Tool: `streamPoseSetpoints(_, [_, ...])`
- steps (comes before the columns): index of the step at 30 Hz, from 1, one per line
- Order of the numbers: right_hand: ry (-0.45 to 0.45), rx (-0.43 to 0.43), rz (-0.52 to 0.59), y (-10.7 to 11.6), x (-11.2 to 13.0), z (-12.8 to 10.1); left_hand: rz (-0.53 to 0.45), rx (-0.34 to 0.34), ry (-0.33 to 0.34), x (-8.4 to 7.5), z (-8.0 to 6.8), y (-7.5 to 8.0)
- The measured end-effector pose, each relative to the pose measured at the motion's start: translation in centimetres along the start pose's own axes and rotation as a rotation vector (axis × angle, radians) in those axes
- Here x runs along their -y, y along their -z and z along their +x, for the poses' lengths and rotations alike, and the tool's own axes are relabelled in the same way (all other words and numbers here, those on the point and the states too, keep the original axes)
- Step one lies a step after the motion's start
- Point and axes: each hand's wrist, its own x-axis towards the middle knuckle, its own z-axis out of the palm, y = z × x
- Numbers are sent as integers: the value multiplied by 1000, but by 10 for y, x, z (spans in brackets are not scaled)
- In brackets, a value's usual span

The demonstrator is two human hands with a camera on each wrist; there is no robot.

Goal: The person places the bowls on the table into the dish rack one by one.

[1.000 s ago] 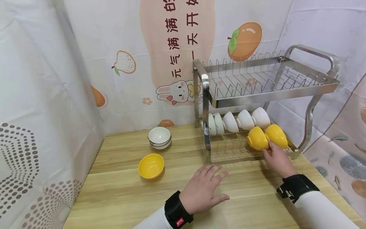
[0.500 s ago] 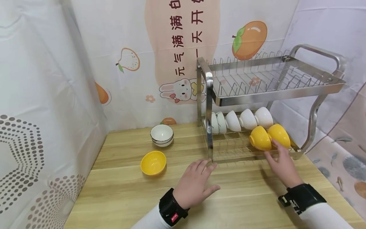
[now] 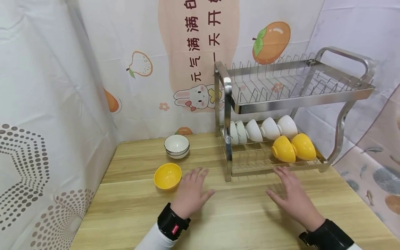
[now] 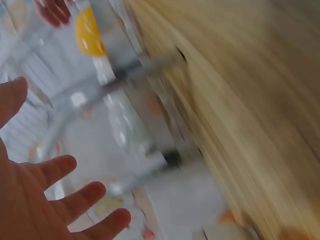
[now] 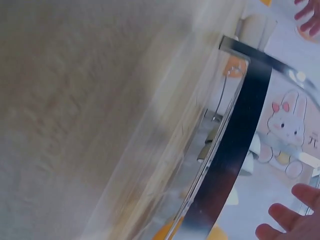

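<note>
Bowl (image 3: pixel 167 176) of glossy yellow, round and deep, stands mouth up just beside the outer fingers of the left hand (image 3: pixel 189 194); whether they touch it is hard to tell. That hand is spread, thumb out to its right, holding nothing. The right hand (image 3: pixel 292 199) is spread too and holds nothing, its fingertips near the front rail of a two-tier dish rack of silver metal (image 3: pixel 265 171). Past those fingertips, on the lower tier, two glossy yellow round bowls (image 3: pixel 283 151) lean on edge, rims to the right. Behind them is a row of glossy white round bowls (image 3: pixel 270 129). Beyond the left hand and the yellow bowl, two white dark-rimmed bowls (image 3: pixel 176 144) sit nested on the pale wood-grain table (image 3: pixel 125 215).

For a steady grip, the left hand would do well to shift left over the rim, thumb inside, fingers along the outer wall. A pass to the right hand, nearer the rack, seems easiest. Tipping the bowl first, to match the lean of the yellow pair, should keep it from knocking them.
</note>
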Motion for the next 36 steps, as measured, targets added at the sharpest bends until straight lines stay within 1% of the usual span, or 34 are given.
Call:
streamPoseSetpoints(4, [86,-20,-68,-6,7,-3,-11,-30,135,25,-8,4])
streamPoseSetpoints(6, [109,-21,-82,-7,10,-3,-8,-42,192,37,-11,4])
streamPoseSetpoints(9, [131,-15,-96,-9,13,-3,-3,-41,258,51,-14,3])
streamPoseSetpoints(11, [138,-10,-98,-10,15,-3,9,-28,281,59,-15,2])
streamPoseSetpoints(14, [147,-8,-102,-10,19,-2,34,-9,288,68,-16,-1])
streamPoseSetpoints(17, [152,-14,-97,-12,24,-2,55,17,279,75,-16,-2])
streamPoseSetpoints(20, [156,-18,-91,-13,29,-3,62,53,271,80,-17,-1])
streamPoseSetpoints(23, [159,-17,-99,-15,31,-3,62,71,260,82,-17,0])
streamPoseSetpoints(29, [170,-19,-121,-17,28,-2,62,63,244,81,-17,1])
streamPoseSetpoints(36, [165,-8,-130,-19,26,-1,71,20,224,80,-19,-1])
